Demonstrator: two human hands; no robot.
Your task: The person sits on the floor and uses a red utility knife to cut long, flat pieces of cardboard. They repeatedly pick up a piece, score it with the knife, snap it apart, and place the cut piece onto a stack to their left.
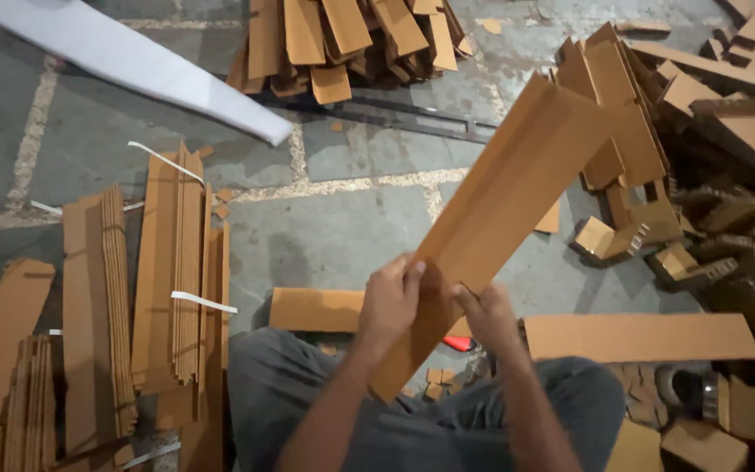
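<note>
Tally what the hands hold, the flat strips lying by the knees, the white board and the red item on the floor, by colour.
Brown: 3 – the long cardboard strip held by left hand and right hand, plus two flat strips on the floor
White: 1 – long board
Red: 1 – small object
Total: 5

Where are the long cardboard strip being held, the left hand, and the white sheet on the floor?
long cardboard strip (517, 188), head view, middle of its flat face.
left hand (389, 301), head view, back of the hand.
white sheet (133, 61), head view, middle of its surface.
</note>
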